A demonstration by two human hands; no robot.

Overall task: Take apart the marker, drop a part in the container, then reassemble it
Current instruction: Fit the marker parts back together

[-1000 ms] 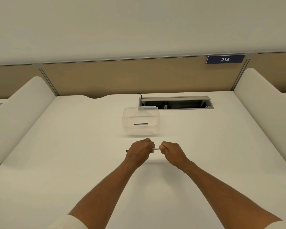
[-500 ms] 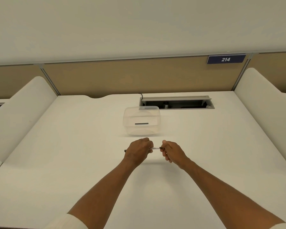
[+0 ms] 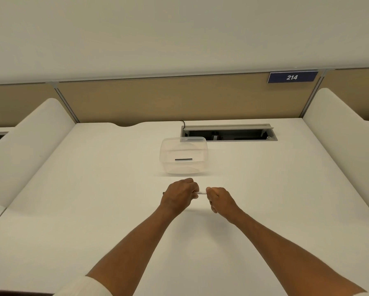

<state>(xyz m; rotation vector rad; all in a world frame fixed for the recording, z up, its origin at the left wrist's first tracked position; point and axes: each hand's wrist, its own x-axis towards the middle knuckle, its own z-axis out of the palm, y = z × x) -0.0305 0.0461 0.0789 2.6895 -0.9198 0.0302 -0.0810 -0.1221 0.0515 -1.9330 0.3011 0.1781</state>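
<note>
Head-worn view, facing forward and down, desk point(image 3: 72, 210) close below

Right hand point(image 3: 221, 199) closed back over marker point(image 3: 201, 192) end; dark tip, visible before, now hidden.

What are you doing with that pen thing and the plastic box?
A person is holding a marker sideways above the white desk, with the left hand closed on one end and the right hand closed on the other. Only a short pale piece shows between the fists. Just behind the hands sits a clear plastic container with one small dark part lying in it.
</note>
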